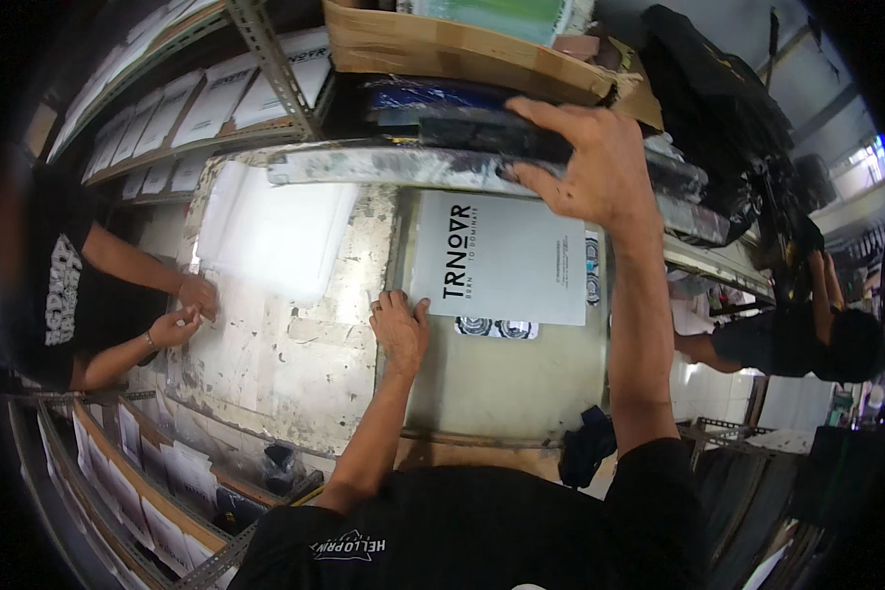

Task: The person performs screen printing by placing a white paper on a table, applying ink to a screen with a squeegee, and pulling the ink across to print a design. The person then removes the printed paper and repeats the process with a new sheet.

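A white printed plastic sheet or bag with black lettering lies on the pale yellowish board before me. My left hand rests flat, fingers a little apart, at the board's left edge, beside the sheet's near left corner. Beyond the sheet stretches a long ink-stained printing frame, seen edge-on. My right hand reaches across to it, thumb on its near side and fingers over the dark bar behind. Part of its grip is hidden. Dark round printed patterns show past the sheet's edges.
A stack of translucent white sheets lies on the worn, paint-flecked table. At left a person's hands are near that table. Metal racks hold printed sheets. A cardboard box stands behind the frame; another person is at right.
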Action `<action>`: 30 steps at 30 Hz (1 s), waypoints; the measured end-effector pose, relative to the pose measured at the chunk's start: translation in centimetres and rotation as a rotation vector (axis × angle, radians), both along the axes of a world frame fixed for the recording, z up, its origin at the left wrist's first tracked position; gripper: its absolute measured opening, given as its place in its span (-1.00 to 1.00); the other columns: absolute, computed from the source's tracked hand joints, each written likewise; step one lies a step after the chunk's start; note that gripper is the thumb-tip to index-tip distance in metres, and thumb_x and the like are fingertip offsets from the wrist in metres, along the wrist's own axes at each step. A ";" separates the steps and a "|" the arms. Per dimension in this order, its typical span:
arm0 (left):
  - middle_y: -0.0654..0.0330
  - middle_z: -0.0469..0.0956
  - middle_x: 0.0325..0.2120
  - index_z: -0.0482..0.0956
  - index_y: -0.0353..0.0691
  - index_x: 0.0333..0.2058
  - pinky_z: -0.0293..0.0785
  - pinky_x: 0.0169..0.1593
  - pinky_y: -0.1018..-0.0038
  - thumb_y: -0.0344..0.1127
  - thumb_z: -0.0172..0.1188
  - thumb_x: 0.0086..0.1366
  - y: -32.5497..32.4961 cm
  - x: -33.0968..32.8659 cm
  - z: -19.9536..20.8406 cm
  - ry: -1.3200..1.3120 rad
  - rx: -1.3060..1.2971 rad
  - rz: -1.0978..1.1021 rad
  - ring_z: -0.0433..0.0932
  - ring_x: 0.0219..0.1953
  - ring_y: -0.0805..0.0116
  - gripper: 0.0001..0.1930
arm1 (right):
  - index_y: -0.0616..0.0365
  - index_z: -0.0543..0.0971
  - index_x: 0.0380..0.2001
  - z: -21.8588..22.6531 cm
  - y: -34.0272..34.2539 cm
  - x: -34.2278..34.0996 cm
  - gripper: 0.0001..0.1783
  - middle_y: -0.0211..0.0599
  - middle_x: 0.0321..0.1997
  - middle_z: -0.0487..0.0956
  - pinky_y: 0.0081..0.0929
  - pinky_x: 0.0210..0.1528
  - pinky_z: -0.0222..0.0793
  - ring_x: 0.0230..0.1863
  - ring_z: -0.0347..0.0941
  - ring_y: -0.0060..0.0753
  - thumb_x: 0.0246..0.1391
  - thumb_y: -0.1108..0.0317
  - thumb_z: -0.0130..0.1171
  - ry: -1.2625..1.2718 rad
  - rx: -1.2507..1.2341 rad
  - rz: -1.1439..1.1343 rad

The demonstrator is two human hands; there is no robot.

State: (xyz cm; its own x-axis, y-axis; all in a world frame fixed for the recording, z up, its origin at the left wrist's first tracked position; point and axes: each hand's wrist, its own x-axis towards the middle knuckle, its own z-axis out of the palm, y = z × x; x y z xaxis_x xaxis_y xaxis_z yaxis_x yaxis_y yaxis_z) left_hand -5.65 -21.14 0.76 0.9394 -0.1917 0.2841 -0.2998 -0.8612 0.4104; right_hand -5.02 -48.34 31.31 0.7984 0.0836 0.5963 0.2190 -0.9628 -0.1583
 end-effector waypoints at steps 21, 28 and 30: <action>0.05 0.49 -0.41 0.52 -0.34 -0.34 0.42 -0.14 0.28 -0.47 0.22 0.29 16.6 3.6 2.1 0.045 -0.483 0.141 0.47 -0.31 0.14 -0.92 | -0.02 0.71 -0.02 1.3 -0.7 1.0 -0.42 -0.11 -0.20 0.72 -0.15 -0.07 0.50 -0.18 0.63 0.02 -0.17 0.03 0.48 0.018 0.037 0.011; -0.07 0.57 -0.16 0.58 -0.38 -0.14 0.37 0.07 0.08 -0.42 0.32 0.23 24.4 3.0 5.1 -0.388 0.118 0.642 0.50 -0.08 -0.15 -0.75 | 0.04 0.69 0.00 1.3 -1.0 1.2 -0.38 -0.02 -0.23 0.72 -0.17 -0.08 0.50 -0.19 0.64 0.07 -0.22 0.09 0.51 0.057 0.052 0.018; -0.09 0.57 -0.06 0.59 -0.37 -0.07 0.34 0.16 0.09 -0.38 0.33 0.24 22.6 4.5 5.9 -0.538 0.047 0.482 0.50 0.02 -0.14 -0.69 | 0.11 0.68 0.00 1.7 -0.7 1.1 -0.38 -0.02 -0.15 0.71 -0.26 0.00 0.49 -0.10 0.65 0.02 -0.23 0.17 0.50 0.088 0.106 0.035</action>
State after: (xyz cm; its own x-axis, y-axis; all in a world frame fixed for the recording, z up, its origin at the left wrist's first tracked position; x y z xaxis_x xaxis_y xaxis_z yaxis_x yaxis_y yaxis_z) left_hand -1.13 1.47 6.70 0.6546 0.1856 0.7329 -0.0322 -0.9617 0.2722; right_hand -3.95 -49.09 33.05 0.8459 0.0523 0.5307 0.2328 -0.9316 -0.2792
